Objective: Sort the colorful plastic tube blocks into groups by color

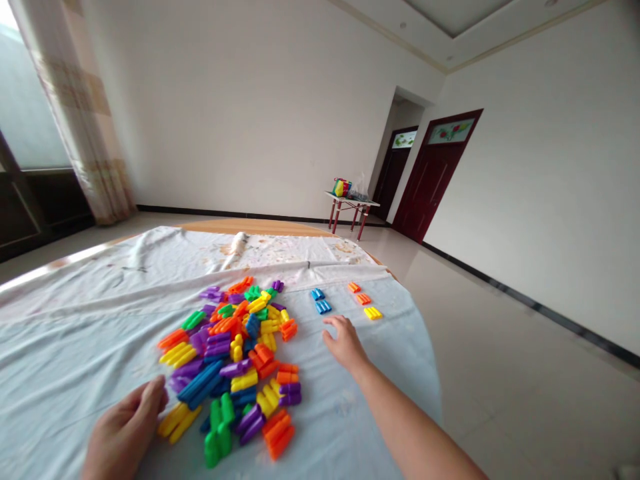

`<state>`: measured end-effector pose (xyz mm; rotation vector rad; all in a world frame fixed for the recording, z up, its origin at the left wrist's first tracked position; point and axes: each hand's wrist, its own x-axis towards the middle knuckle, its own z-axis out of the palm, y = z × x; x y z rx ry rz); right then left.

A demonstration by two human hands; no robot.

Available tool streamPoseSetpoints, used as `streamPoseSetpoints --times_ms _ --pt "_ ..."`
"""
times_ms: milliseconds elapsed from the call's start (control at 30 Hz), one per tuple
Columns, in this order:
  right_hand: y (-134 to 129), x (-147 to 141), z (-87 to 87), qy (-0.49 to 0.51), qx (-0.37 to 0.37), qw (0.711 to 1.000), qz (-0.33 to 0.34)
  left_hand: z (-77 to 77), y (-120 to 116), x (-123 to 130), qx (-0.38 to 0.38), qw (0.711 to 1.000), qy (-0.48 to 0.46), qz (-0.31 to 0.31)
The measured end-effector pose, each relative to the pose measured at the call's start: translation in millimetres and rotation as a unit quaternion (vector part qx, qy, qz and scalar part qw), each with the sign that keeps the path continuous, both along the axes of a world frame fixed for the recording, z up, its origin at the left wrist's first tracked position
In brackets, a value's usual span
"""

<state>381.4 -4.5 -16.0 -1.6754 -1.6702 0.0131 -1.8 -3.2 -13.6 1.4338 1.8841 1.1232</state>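
While the right hand (344, 341) hovers or rests, fingers loosely parted and nothing visible in them, just below two blue ribbed pieces (323, 307), the left hand (125, 427) curls beside the multicoloured plastic heap (235, 360) (whether it pinches anything, one cannot tell). Two orange pieces (363, 299) and a yellow piece (373, 313) lie farther right on the tablecloth (345, 407). Beyond, a side table (373, 203) bears a multicoloured bag (341, 187) and a clear plastic bag (359, 189), contents unclear.

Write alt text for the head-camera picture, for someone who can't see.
A left hand beside a heap of colourful pieces on a cloth-covered table; the right hand near two blue pieces, with two orange pieces and one yellow farther right.
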Motion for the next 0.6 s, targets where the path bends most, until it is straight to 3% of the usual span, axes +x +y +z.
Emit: streamPoseSetpoints --times_ms 167,600 --pt "-13 -19 -10.1 -0.052 -0.033 0.998 -0.019 15.7 -10 10 0.007 0.999 -0.032 -0.014" --pt "-17 -28 0.4 -0.127 -0.069 0.989 -0.034 24.7 -17 17 0.041 0.998 -0.044 -0.028"
